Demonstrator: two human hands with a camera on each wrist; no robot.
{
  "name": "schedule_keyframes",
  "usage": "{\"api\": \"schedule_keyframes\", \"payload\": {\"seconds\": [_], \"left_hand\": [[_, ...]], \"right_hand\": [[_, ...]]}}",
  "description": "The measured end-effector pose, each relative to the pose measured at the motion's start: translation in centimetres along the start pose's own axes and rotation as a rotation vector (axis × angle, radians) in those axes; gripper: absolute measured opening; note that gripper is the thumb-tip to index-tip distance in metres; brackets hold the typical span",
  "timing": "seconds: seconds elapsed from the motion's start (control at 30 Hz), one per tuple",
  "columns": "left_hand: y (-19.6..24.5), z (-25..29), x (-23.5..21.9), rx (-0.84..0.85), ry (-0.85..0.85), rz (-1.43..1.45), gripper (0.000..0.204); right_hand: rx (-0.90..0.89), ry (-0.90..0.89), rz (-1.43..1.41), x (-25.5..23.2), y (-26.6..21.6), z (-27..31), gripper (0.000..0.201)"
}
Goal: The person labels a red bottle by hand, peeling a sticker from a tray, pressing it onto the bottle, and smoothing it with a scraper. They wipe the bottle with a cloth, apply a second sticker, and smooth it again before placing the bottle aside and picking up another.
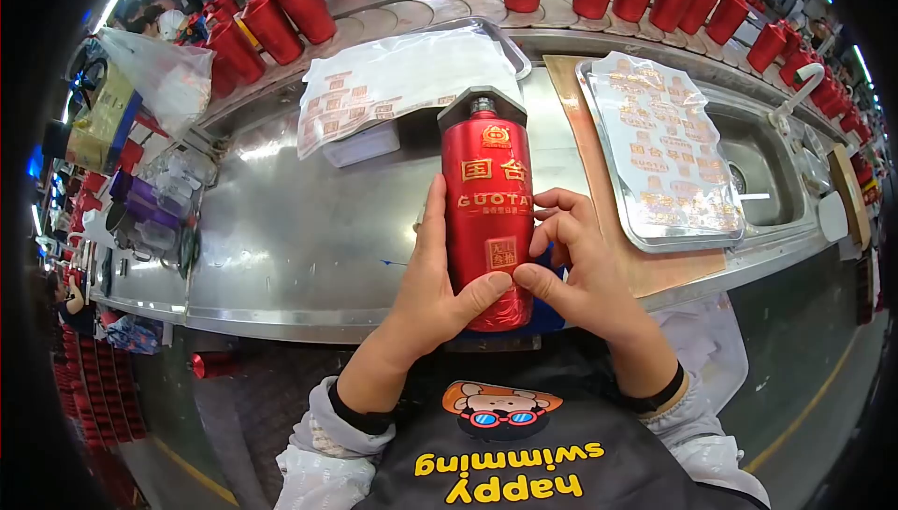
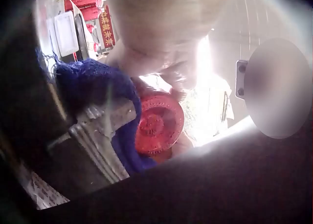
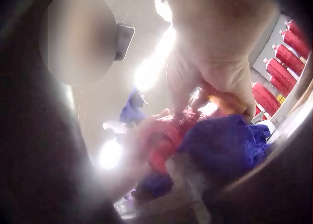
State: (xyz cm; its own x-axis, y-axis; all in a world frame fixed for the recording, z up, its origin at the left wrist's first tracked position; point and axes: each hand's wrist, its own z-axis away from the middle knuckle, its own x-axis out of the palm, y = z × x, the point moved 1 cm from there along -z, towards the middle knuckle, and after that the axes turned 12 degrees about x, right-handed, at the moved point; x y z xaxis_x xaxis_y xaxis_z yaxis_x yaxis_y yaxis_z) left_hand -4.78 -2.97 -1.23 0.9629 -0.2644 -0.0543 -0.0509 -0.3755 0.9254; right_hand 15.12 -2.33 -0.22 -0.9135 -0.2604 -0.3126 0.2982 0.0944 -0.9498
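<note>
Both hands hold a red bottle [image 1: 486, 229] with gold lettering, its neck pointing away from me in the head view. My left hand [image 1: 421, 300] grips the lower left side, fingers along the edge and thumb across the front. On the right side, my right hand [image 1: 589, 272] has bent fingers against the bottle and its thumb on the lower front. The two thumb tips nearly meet below a small gold square. In the left wrist view the round red base [image 2: 159, 123] shows beside a blue cloth [image 2: 93, 82]. A dark angular piece [image 1: 508, 99] shows behind the neck.
A paper-covered tray [image 1: 510, 43] stands behind the bottle, over a white container [image 1: 365, 145]. Another metal tray [image 1: 734, 234] with printed paper lies right, on a brown board [image 1: 673, 276], next to a sink [image 1: 748, 150]. Red bottles [image 1: 304, 7] line the conveyor [image 1: 412, 14] at the back.
</note>
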Motion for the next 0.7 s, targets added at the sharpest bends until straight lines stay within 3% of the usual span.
{"api": "schedule_keyframes", "payload": {"seconds": [0.7], "left_hand": [[0.32, -0.29, -0.31, -0.02, -0.032, 0.057, 0.106]], "right_hand": [[-0.051, -0.046, -0.043, -0.18, 0.91, 0.08, 0.034]]}}
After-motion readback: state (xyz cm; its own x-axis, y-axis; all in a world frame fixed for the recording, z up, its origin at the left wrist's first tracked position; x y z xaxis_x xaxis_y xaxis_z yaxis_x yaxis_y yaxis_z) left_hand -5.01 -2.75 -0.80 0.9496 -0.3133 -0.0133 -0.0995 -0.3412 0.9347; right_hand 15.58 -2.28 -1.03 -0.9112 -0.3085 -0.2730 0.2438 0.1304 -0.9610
